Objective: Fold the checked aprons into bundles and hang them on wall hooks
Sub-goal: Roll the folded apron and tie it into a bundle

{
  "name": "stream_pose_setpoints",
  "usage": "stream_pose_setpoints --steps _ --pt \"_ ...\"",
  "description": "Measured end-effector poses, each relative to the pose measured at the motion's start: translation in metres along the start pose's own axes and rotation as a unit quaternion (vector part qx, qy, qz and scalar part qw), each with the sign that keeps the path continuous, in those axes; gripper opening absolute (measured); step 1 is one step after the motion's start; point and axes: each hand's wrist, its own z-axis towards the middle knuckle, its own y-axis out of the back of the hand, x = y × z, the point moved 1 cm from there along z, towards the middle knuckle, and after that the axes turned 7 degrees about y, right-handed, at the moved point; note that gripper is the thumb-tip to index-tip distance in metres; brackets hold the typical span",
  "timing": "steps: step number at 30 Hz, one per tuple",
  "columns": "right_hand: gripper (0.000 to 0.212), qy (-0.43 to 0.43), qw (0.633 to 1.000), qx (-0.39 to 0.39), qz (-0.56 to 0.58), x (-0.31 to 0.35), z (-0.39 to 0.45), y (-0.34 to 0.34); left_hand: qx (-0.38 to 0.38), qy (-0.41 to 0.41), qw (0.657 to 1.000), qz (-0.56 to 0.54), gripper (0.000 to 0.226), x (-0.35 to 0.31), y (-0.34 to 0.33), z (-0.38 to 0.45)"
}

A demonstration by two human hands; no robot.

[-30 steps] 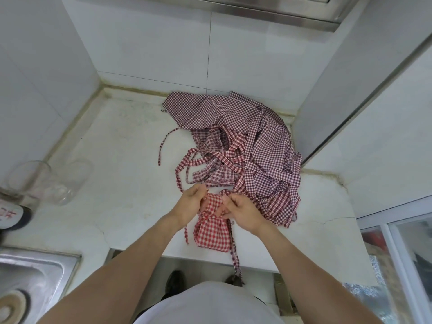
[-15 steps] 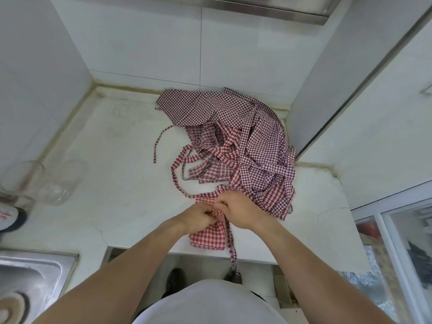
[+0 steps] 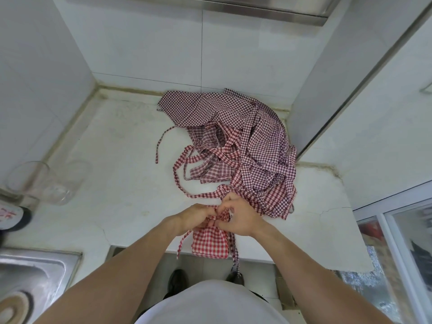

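Note:
A small red-and-white checked apron bundle (image 3: 209,242) lies at the front edge of the white counter (image 3: 121,174), partly over the edge. My left hand (image 3: 195,217) and my right hand (image 3: 240,217) meet at its top, both pinching its checked straps. One strap hangs down on the left of the bundle, another on the right past the counter edge. Behind the hands lies a loose heap of checked aprons (image 3: 245,148) with tangled straps, in darker and lighter red. No wall hooks are in view.
Two clear glasses (image 3: 44,181) stand at the counter's left, by a dark-rimmed lid (image 3: 14,217). A steel sink (image 3: 30,281) sits at the lower left. Tiled walls close the back and left; a cabinet side (image 3: 327,90) and a glass door (image 3: 402,253) stand on the right.
The hands have shifted slightly and kept working the straps at the bundle's top. A strap end now hangs free on the bundle's left. The heap has not moved.

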Motion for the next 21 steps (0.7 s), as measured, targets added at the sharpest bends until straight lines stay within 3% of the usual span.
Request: stream_pose_setpoints --steps 6,13,17,21 --pt "0.013 -0.009 0.999 -0.04 0.021 -0.001 -0.002 -0.007 -0.011 -0.01 1.0 -0.017 0.033 0.004 0.0 0.0" --pt "0.025 -0.018 0.997 -0.066 0.028 -0.001 -0.002 -0.016 -0.036 -0.034 0.998 -0.045 0.034 0.006 -0.007 0.002" --pt "0.025 -0.041 0.993 -0.085 0.065 -0.005 -0.005 -0.017 -0.046 -0.054 0.996 -0.05 0.005 0.01 -0.013 0.003" --pt "0.03 -0.083 0.979 -0.101 0.156 -0.001 -0.004 -0.017 -0.039 -0.08 0.994 -0.067 0.011 0.016 -0.012 0.007"
